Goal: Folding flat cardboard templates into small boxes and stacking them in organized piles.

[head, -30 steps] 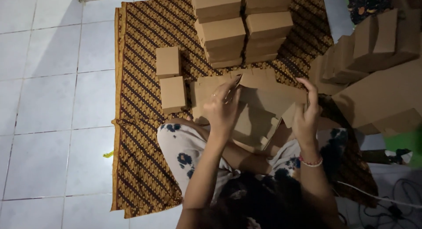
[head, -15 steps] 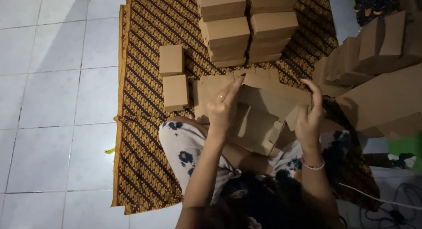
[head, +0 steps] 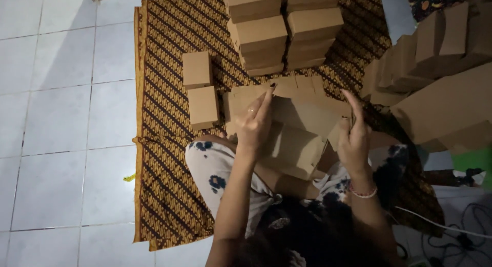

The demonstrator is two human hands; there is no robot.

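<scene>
I sit on a brown patterned cloth (head: 164, 159) on a tiled floor. A partly folded brown cardboard box (head: 302, 128) rests over my lap. My left hand (head: 254, 122) grips its left wall, index finger pointing up along the flap. On the box's right side flap sits my right hand (head: 353, 139), fingers raised, a bead bracelet on the wrist. Two small finished boxes (head: 200, 90) lie side by side on the cloth to the left of my left hand.
Two stacks of closed cardboard boxes (head: 284, 28) stand on the cloth ahead. More brown boxes and flat blanks (head: 441, 82) are piled at the right. Cables (head: 461, 231) lie at the lower right. White floor tiles (head: 56, 123) spread to the left.
Both hands stay on the box. The left index finger has stretched upward along the flap, and the right hand has shifted slightly on the right side.
</scene>
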